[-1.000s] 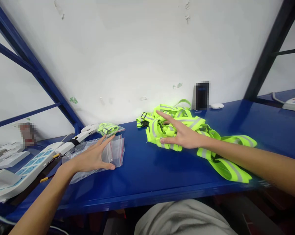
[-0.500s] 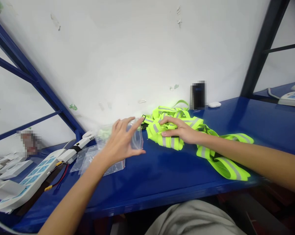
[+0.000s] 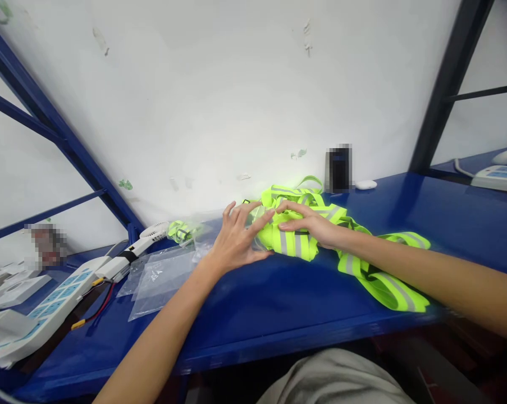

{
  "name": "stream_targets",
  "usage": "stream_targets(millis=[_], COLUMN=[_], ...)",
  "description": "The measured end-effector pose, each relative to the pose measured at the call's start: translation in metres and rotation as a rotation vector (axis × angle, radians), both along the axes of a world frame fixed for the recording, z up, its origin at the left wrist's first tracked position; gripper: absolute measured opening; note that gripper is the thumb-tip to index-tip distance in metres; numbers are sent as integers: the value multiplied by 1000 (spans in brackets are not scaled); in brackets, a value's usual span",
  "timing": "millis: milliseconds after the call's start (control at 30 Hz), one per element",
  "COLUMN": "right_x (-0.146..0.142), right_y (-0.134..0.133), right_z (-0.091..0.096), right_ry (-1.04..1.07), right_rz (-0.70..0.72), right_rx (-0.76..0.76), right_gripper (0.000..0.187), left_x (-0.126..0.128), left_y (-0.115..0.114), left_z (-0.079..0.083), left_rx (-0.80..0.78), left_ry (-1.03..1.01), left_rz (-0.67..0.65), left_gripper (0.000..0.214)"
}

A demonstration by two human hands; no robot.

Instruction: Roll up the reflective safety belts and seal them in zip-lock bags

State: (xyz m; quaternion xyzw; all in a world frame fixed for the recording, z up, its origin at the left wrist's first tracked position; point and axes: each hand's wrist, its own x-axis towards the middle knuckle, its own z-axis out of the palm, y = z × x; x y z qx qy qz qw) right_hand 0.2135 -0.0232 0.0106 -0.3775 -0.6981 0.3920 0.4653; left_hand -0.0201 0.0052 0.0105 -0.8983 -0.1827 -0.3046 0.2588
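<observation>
A bundle of fluorescent yellow-green reflective straps with grey stripes lies in front of the wall. My right hand grips its folded part between thumb and fingers. My left hand curves round the left end of that folded part, holding a clear plastic zip bag. The bag's mouth appears to be around the bundle's left end; my fingers hide much of it. Loose straps trail to the right under my right forearm.
Flat clear bags lie left of my left arm. Behind them are a small yellow-green strap roll and a white fan. A power strip and wires stand farther left. A dark pixelated object and a white case stand by the wall.
My left hand has moved right with the plastic bag, up to the strap bundle. The flat bags and small strap roll show more. My right hand keeps its grip.
</observation>
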Motion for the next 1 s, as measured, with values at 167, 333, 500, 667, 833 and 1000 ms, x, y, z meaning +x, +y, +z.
stream_targets(millis=[167, 333, 500, 667, 833, 1000], right_x=[-2, 0, -9, -13, -6, -5], right_y=[0, -3, -6, -6, -6, -6], right_z=[-5, -3, -6, -9, -5, -7], right_ry=[-41, -84, -54, -48, -111, -182], right_rz=[41, 92, 118, 109, -49, -56], right_rx=[-21, 8, 121, 137, 184, 244], right_gripper=[29, 36, 23, 17, 32, 32], left_x=[4, 5, 11, 15, -2, -19], left_y=[-4, -7, -12, -13, -19, -13], left_z=[-5, -5, -8, -10, 1, 1], left_rx=[-52, -180, -164, -178, -388, -380], left_ry=[32, 86, 112, 154, 2, -89], left_rz=[-9, -28, -33, -56, -147, -13], left_gripper=[93, 107, 100, 97, 111, 105])
